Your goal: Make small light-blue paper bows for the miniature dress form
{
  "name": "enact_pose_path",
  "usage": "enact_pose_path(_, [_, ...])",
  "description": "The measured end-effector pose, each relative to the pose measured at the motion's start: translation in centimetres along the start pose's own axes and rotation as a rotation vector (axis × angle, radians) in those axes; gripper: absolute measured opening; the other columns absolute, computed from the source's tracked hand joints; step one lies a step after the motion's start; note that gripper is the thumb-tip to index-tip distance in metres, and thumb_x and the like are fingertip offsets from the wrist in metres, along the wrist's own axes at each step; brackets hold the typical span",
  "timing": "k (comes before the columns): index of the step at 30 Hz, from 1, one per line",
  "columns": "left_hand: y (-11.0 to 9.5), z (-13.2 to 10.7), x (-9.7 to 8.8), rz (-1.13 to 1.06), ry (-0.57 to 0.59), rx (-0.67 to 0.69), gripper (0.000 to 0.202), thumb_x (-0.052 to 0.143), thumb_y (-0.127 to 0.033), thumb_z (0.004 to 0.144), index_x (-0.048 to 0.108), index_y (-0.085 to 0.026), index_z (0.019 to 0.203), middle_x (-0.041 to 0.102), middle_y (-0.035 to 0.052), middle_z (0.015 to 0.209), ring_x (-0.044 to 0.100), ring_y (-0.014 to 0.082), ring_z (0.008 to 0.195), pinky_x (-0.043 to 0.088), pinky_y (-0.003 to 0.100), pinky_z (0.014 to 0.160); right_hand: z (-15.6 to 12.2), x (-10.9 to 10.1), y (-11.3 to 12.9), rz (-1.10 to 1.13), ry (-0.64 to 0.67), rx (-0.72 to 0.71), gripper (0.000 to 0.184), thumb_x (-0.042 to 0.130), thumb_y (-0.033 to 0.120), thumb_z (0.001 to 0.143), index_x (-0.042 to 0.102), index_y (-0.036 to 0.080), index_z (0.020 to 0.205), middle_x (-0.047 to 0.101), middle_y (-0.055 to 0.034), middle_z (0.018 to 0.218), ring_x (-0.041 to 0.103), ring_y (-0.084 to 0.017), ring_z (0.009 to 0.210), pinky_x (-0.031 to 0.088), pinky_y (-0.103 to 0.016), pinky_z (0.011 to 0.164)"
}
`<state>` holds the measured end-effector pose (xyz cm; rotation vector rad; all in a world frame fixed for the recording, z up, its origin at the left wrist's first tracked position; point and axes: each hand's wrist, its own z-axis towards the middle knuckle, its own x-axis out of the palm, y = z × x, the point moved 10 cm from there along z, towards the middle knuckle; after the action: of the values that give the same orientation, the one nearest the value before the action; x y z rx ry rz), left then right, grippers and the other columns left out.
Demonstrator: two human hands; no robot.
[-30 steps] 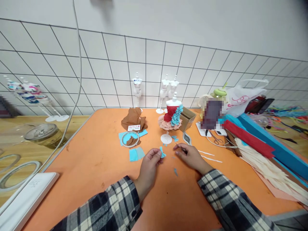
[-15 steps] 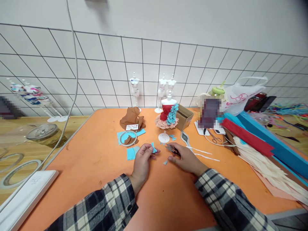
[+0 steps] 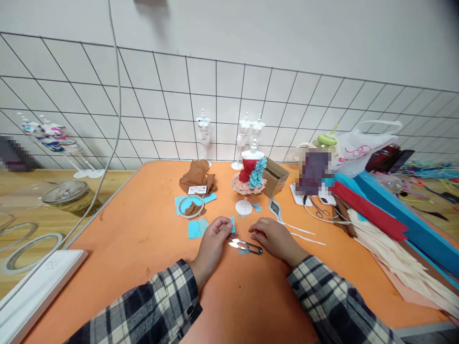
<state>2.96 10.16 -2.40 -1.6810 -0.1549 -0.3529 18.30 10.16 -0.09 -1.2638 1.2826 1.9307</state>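
My left hand (image 3: 214, 236) pinches a small folded piece of light-blue crepe paper (image 3: 233, 224) between thumb and fingers. My right hand (image 3: 274, 237) rests just right of it, fingers loosely bent and apart, holding nothing. Thread snips (image 3: 247, 246) with a black handle lie on the orange table between my hands, their points toward the left one. Beyond stands a small dress form (image 3: 253, 165) in a red bodice, a peach ruffled skirt and a strip of blue ruffles, on a white round base. Blue scraps (image 3: 256, 207) lie beside that base.
Left of the dress form are brown crepe paper (image 3: 197, 177), a tape ring (image 3: 191, 206) and a blue square (image 3: 198, 228). A cardboard box (image 3: 276, 177) stands behind it. To the right lie scissors (image 3: 321, 210) and crepe rolls (image 3: 371, 208). White mannequins (image 3: 203, 129) line the wall.
My right hand has let go of the thread snips, which now lie on the table. The blue piece in my left hand has turned and sits more upright.
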Motion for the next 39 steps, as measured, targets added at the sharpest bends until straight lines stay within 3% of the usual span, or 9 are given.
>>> enact_pose_path(5, [0.1,-0.1,0.5,0.068,0.037,-0.018,0.024,0.069,-0.037,0.077,0.059,-0.016,0.082,0.064,0.0009,0.074,0.061,0.0150,0.072,0.043,0.024,0.066,0.5,-0.7,0.0,-0.089,-0.081,0.020,0.014,0.047,0.017,0.091,0.061,0.019,0.089,0.065,-0.0043,0.085,0.059,-0.018,0.080,0.041,-0.028,0.068])
enact_pose_path(10, [0.2,0.1,0.6,0.088,0.038,-0.018,0.025,0.069,-0.039,0.077,0.060,-0.016,0.083,0.066,0.0021,0.075,0.060,0.0138,0.069,0.044,0.023,0.065,0.9,-10.2,-2.3,-0.105,-0.662,0.064,0.020,0.045,0.025,0.093,0.063,0.019,0.096,0.069,-0.0080,0.092,0.061,-0.022,0.086,0.045,-0.032,0.076])
enact_pose_path(14, [0.0,0.0,0.7,0.090,0.048,-0.019,0.027,0.070,-0.040,0.076,0.060,-0.016,0.082,0.063,0.0003,0.071,0.058,0.0129,0.066,0.044,0.023,0.064,2.7,-14.4,-5.0,-0.204,-0.801,0.102,0.028,0.043,0.020,0.091,0.067,0.018,0.105,0.070,-0.0097,0.102,0.061,-0.025,0.094,0.046,-0.037,0.082])
enact_pose_path(18, [-0.2,-0.1,0.8,0.082,0.085,0.008,0.026,0.064,-0.042,0.081,0.060,-0.016,0.081,0.063,0.0007,0.072,0.057,0.0133,0.068,0.043,0.024,0.065,4.7,-13.7,-6.6,-0.260,-0.689,0.077,0.039,0.044,0.015,0.087,0.066,0.022,0.118,0.065,-0.0081,0.123,0.055,-0.026,0.112,0.043,-0.042,0.092])
enact_pose_path(24, [-0.2,0.0,1.2,0.066,0.101,0.026,0.029,0.075,-0.038,0.072,0.058,-0.017,0.083,0.061,-0.0009,0.072,0.058,0.0134,0.069,0.042,0.023,0.064,2.5,-14.6,-7.7,-0.151,-0.882,0.211,0.028,0.051,0.032,0.088,0.072,0.020,0.102,0.073,-0.0084,0.087,0.061,-0.024,0.083,0.046,-0.038,0.078])
enact_pose_path(29, [-0.2,0.0,1.3,0.093,0.075,0.021,0.028,0.076,-0.035,0.069,0.059,-0.016,0.083,0.061,-0.0014,0.070,0.056,0.0115,0.064,0.042,0.023,0.062,2.6,-15.7,-8.3,-0.033,-0.917,0.156,0.032,0.049,0.021,0.085,0.067,0.019,0.111,0.073,-0.0075,0.103,0.063,-0.023,0.097,0.046,-0.037,0.086])
enact_pose_path(32, [-0.2,-0.1,1.2,0.094,0.076,0.012,0.028,0.074,-0.036,0.071,0.062,-0.015,0.085,0.063,-0.0003,0.071,0.059,0.0123,0.066,0.043,0.023,0.063,1.6,-15.6,-8.7,0.085,-0.966,0.217,0.029,0.051,0.029,0.086,0.068,0.017,0.106,0.074,-0.0071,0.091,0.066,-0.021,0.081,0.048,-0.033,0.075])
enact_pose_path(36, [-0.3,-0.2,1.3,0.093,0.087,0.009,0.026,0.072,-0.037,0.073,0.063,-0.015,0.084,0.065,0.0006,0.073,0.061,0.0128,0.067,0.045,0.023,0.065,-1.8,-13.5,-5.2,0.137,-1.035,0.201,0.031,0.046,0.037,0.090,0.067,0.018,0.105,0.070,-0.0039,0.076,0.061,-0.016,0.062,0.045,-0.028,0.062])
enact_pose_path(39, [-0.4,-0.2,1.4,0.113,0.088,0.005,0.027,0.073,-0.037,0.072,0.064,-0.015,0.085,0.066,0.0010,0.073,0.062,0.0137,0.066,0.046,0.024,0.065,-2.3,-9.8,-1.7,0.251,-0.842,0.095,0.025,0.050,0.035,0.088,0.069,0.020,0.093,0.068,-0.0044,0.077,0.058,-0.015,0.060,0.044,-0.027,0.058])
